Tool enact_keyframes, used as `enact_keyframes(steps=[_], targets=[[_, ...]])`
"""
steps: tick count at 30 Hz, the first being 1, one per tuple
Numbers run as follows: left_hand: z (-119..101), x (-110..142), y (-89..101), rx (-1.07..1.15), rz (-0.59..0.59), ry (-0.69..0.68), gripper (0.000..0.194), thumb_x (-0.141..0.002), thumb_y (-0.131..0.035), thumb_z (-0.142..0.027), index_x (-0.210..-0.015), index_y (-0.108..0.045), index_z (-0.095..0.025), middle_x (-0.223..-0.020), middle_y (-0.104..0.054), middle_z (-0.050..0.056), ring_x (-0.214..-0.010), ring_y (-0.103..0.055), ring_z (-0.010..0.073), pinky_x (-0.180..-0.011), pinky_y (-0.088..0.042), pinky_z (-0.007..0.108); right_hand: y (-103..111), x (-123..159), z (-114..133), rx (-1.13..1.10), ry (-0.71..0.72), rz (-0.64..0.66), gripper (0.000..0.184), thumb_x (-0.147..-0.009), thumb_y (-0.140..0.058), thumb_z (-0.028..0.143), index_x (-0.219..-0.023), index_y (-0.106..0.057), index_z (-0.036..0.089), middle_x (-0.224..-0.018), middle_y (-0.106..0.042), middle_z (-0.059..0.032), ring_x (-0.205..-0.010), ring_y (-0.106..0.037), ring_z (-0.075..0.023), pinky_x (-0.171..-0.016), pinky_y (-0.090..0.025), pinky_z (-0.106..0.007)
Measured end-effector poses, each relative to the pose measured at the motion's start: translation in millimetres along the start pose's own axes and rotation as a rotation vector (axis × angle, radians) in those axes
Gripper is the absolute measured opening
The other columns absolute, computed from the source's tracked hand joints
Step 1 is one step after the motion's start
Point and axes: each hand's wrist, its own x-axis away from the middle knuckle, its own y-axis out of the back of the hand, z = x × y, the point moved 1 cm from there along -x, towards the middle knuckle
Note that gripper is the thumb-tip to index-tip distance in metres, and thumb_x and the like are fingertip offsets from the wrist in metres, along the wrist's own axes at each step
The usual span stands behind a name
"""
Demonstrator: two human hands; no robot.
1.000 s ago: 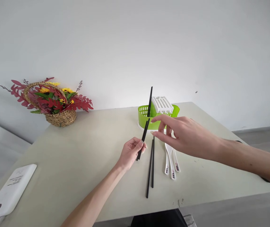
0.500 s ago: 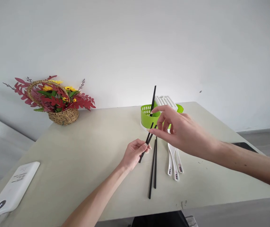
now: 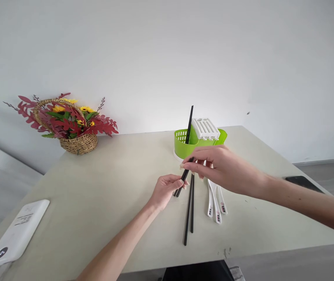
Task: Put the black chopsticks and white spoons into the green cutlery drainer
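Note:
A pair of black chopsticks point(image 3: 185, 176) slants up from my left hand point(image 3: 165, 190), whose fingers are closed round their lower part. My right hand point(image 3: 213, 164) pinches the upper ends of the same pair. Two more black chopsticks point(image 3: 188, 218) lie on the table just below my hands. White spoons point(image 3: 214, 197) lie to their right, bowls partly hidden by my right hand. Behind my hands is a green utensil holder point(image 3: 182, 147) with a white slotted top point(image 3: 205, 128); black chopsticks point(image 3: 189, 123) stand leaning in its left compartment.
A wicker basket of artificial flowers point(image 3: 79, 144) stands at the back left of the table point(image 3: 120, 164). At the left edge lies a white flat device point(image 3: 17, 234). A dark phone-like object point(image 3: 304, 182) is near the right edge, partly behind my right arm.
My right hand has come down and closed on the upper ends of the chopsticks. The pair now lies closer together. My left hand has barely moved.

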Motion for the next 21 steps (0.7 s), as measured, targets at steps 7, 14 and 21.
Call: enact_keyframes(steps=[7, 14, 21], targets=[[0.6, -2.1, 6.3, -0.104, 0.024, 0.024, 0.050, -0.067, -0.095, -0.058, -0.087, -0.085, -0.013, -0.078, -0.077, 0.010, -0.076, -0.069, 0.0205, -0.079, -0.052, 0.035, -5.0, 1.4, -7.4, 0.006, -0.002, -0.007, 0.039, -0.107, -0.057, 0.042, -0.077, -0.071, 0.021, -0.078, -0.072, -0.0023, -0.067, -0.063, -0.0139, -0.062, -0.047, -0.027], [-2.8, -1.0, 6.8, -0.193, 0.079, 0.006, 0.044, -0.075, -0.090, -0.055, -0.091, -0.085, -0.014, -0.085, -0.081, 0.012, -0.086, -0.075, 0.0264, -0.094, -0.055, 0.042, -3.5, 1.7, -8.0, 0.025, 0.050, -0.028, 0.035, -0.107, -0.056, 0.041, -0.086, -0.075, 0.021, -0.085, -0.075, -0.0043, -0.070, -0.066, -0.0150, -0.065, -0.049, -0.027], [-5.5, -0.6, 6.9, -0.226, 0.128, 0.024, 0.049, -0.076, -0.089, -0.058, -0.094, -0.086, -0.014, -0.092, -0.082, 0.015, -0.092, -0.076, 0.0299, -0.094, -0.054, 0.045, -2.8, 3.6, -5.5, 0.016, 0.082, -0.003, 0.031, -0.107, -0.056, 0.038, -0.090, -0.076, 0.021, -0.081, -0.074, -0.0027, -0.066, -0.065, -0.0140, -0.062, -0.049, -0.026]])
